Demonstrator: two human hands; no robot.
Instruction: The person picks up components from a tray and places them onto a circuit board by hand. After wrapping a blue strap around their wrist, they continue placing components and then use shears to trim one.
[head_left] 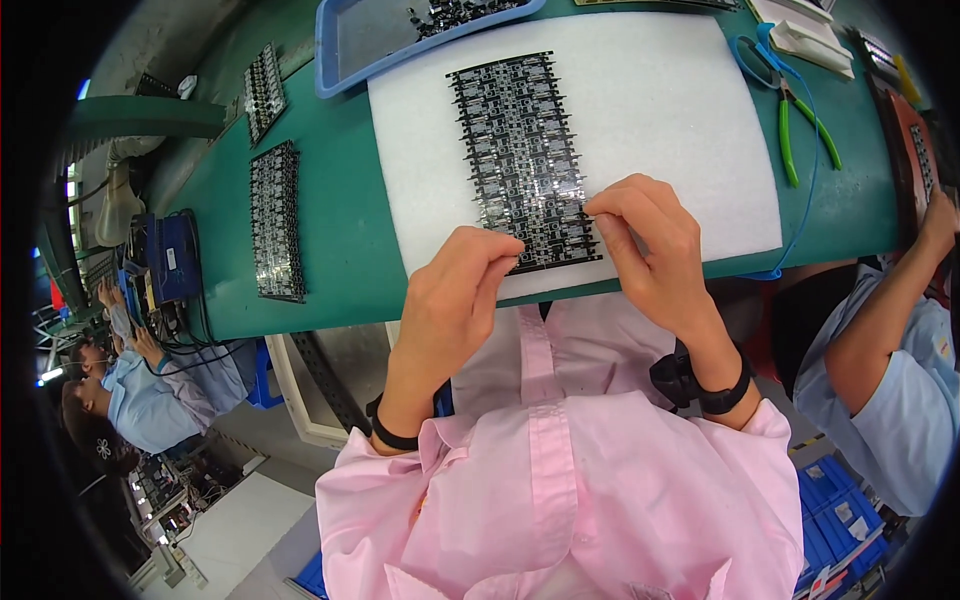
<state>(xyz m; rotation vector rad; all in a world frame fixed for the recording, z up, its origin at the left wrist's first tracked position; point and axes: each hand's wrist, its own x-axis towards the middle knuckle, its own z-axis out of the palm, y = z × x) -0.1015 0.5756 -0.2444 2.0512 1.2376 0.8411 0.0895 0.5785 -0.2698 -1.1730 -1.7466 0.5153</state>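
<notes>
A black circuit board panel (520, 150), made of many small repeated boards, lies lengthwise on a white foam mat (680, 110). My left hand (455, 290) is closed in a pinch at the panel's lower left edge. Opposite it, my right hand (655, 245) pinches at the right edge, slightly farther from me. Whatever sits between the fingertips of either hand is too small or hidden to make out. Beyond the mat stands a blue tray (365, 45) with a heap of small black parts (460, 15).
Two stacks of similar panels, one nearer (275, 220) and one farther (264, 95), lie left on the green table (345, 250). Green-handled pliers (800, 130) and a blue cord (808, 215) are at right. A co-worker's arm (890, 310) reaches in there; other people sit far left.
</notes>
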